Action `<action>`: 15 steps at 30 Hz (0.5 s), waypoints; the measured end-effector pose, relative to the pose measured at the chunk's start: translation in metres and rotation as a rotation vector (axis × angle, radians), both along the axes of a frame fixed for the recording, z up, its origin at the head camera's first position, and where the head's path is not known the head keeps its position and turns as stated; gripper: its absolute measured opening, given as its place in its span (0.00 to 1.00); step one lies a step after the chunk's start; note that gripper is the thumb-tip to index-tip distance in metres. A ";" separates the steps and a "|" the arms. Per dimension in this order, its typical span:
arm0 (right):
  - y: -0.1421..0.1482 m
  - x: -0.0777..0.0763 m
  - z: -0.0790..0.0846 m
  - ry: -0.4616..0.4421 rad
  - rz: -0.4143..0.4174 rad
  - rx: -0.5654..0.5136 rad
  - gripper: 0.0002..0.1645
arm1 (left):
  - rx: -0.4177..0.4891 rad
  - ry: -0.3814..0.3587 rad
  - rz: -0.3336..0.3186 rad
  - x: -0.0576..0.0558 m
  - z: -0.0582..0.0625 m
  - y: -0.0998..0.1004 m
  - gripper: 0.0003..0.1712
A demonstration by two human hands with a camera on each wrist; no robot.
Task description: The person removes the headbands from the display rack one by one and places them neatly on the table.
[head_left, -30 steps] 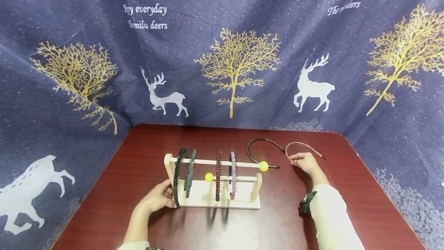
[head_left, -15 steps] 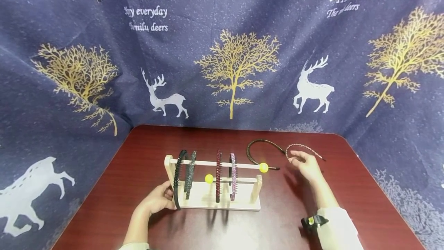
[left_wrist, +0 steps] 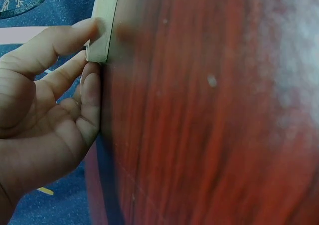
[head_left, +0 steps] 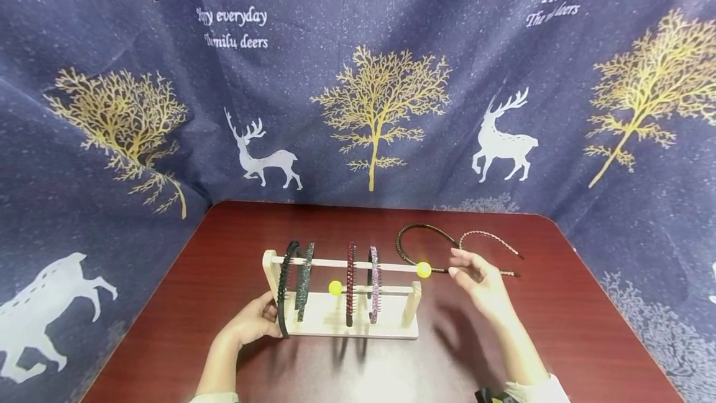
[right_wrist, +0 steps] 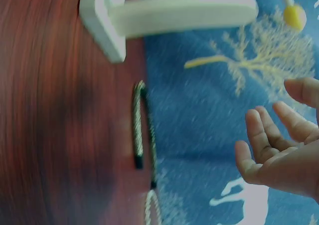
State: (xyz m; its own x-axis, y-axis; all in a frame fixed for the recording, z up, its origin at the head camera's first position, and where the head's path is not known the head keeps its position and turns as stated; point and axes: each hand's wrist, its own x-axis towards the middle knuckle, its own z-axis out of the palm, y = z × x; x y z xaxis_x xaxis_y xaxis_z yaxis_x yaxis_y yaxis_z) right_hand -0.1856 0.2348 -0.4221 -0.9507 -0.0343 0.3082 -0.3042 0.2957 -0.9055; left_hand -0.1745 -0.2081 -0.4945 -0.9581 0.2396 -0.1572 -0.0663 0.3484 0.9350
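Note:
My left hand (head_left: 252, 319) holds the left end of a pale wooden headband stand (head_left: 391, 328); in the left wrist view the thumb presses the base's end (left_wrist: 105, 25). On the stand's upper rod hang a black headband (head_left: 283, 294), a dark glittery headband (head_left: 304, 282), a red headband (head_left: 350, 285) and a purple glittery headband (head_left: 375, 285). With fingers loosely bent, my right hand (head_left: 482, 282) is raised, nothing in it, just right of the rod's yellow end ball (head_left: 423, 269). Behind it lie a brown headband (head_left: 399, 242) and a pale twisted headband (head_left: 493, 236), one end overlapped by the hand.
A second yellow ball (head_left: 335, 288) tips the stand's lower rod. The stand stands on a dark red wooden table (head_left: 257, 222). Beyond the table's back edge hangs a blue cloth (head_left: 335, 160) printed with deer and trees.
My right hand has come away from the pale twisted headband, moving left and nearer to me. Both loose headbands stay where they lay. The left hand and the stand keep their place.

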 end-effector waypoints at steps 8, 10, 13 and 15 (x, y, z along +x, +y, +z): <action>-0.021 0.024 0.010 0.077 0.030 -0.136 0.21 | -0.013 0.019 -0.003 0.000 -0.001 0.000 0.50; -0.026 0.029 0.011 0.104 0.061 -0.187 0.21 | -0.023 0.039 -0.012 0.000 -0.001 0.000 0.50; -0.033 0.034 0.010 0.174 0.154 -0.267 0.23 | -0.028 0.060 -0.027 0.000 -0.002 -0.001 0.47; -0.037 0.036 0.010 0.226 0.218 -0.302 0.24 | -0.029 0.064 -0.029 -0.001 -0.003 -0.002 0.46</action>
